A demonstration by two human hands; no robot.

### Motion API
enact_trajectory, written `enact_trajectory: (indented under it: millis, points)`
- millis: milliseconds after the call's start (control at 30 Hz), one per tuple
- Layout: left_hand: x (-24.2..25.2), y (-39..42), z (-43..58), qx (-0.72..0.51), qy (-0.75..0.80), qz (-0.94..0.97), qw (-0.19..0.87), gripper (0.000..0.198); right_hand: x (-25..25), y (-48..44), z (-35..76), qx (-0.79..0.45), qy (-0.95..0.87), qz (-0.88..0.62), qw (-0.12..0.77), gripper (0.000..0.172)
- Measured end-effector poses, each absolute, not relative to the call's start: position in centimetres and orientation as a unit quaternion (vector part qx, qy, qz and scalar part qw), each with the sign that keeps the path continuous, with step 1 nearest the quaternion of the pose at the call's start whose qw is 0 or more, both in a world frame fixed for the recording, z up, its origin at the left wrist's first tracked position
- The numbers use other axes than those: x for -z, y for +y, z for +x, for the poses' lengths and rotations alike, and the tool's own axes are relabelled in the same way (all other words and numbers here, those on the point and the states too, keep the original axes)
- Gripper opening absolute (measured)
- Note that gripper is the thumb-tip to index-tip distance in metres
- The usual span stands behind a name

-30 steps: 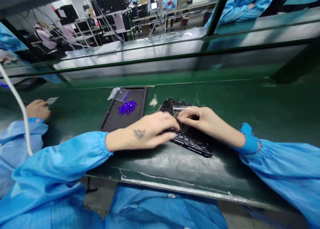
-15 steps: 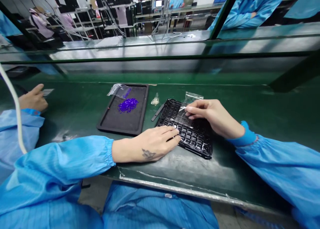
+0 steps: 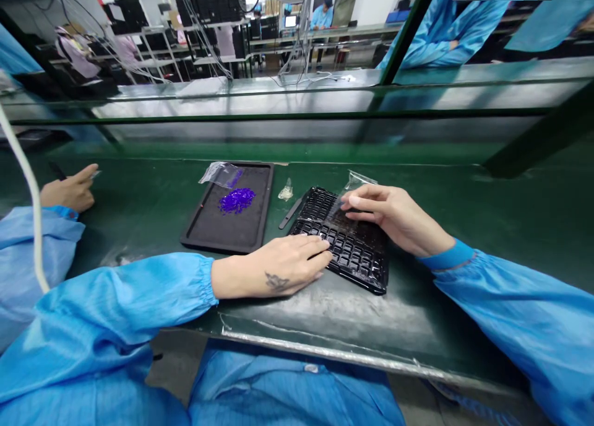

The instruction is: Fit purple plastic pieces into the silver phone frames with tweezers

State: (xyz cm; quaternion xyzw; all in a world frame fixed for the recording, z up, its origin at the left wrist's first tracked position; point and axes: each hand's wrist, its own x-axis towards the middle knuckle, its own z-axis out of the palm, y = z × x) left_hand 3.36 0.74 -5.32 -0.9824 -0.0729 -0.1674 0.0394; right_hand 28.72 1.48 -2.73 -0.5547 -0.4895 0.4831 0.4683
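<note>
A black plastic tray (image 3: 357, 259) with rows of small square pockets lies at an angle on the bench. My left hand (image 3: 278, 268) rests flat on its near left edge, fingers stretched over the pockets. Above the tray's far right part, my right hand (image 3: 387, 212) pinches a clear plastic bag (image 3: 357, 179) between thumb and fingers; part of the bag is hidden behind them. Dark tweezers (image 3: 290, 213) lie just left of the tray. Beyond them sits a small clear bag with pale bits (image 3: 286, 191).
A shallow black tray (image 3: 223, 233) on the left holds a heap of small purple pieces (image 3: 237, 200) and a clear zip bag (image 3: 218, 174). A co-worker's hand (image 3: 69, 191) is at far left, near a white cable (image 3: 28, 184). Green rails (image 3: 278, 115) cross behind the bench.
My right fingers have lifted and tilted the clear bag slightly, uncovering more of the pockets. My left hand stays on the tray. The view has tipped up a little.
</note>
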Motion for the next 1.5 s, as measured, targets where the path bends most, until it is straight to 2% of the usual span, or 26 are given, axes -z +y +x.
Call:
enact_trajectory:
  millis: [200,433,533,633,767,933,1167,1367,1500]
  points:
    - [5.2,0.8,3.5,0.159,-0.071,-0.984,0.041,0.030,1.8,0.9,30.0,-0.526,-0.569,-0.495,0.393,0.035]
    - [5.0,0.6,3.9,0.123,-0.084,-0.986,0.071,0.022,1.4,1.4,31.8,-0.579,-0.605,-0.414,0.355,0.057]
    - [4.8,0.9,4.3,0.105,-0.083,-0.988,0.074,0.027,1.6,1.6,33.3,-0.474,-0.645,-0.477,0.361,0.048]
    - [4.7,1.6,4.9,0.103,-0.078,-0.988,0.084,0.044,2.1,1.6,34.5,-0.309,-0.661,-0.586,0.352,0.039]
    - [4.9,2.6,5.6,0.101,-0.054,-0.987,0.113,0.056,2.9,1.4,34.8,-0.268,-0.647,-0.622,0.351,0.035]
    - [5.1,2.9,5.7,0.097,-0.029,-0.984,0.150,0.058,3.2,1.2,34.8,-0.307,-0.598,-0.632,0.385,0.034]
    - [4.0,3.9,5.4,0.101,-0.016,-0.988,0.112,0.066,2.8,0.4,35.0,-0.385,-0.508,-0.624,0.452,0.029]
    - [3.3,5.8,5.2,0.183,-0.037,-0.967,0.174,0.048,2.5,0.4,34.8,-0.418,-0.464,-0.589,0.513,0.031]
    - [0.0,6.6,5.0,0.261,-0.065,-0.960,0.084,0.046,2.0,0.3,34.6,-0.436,-0.443,-0.532,0.576,0.042]
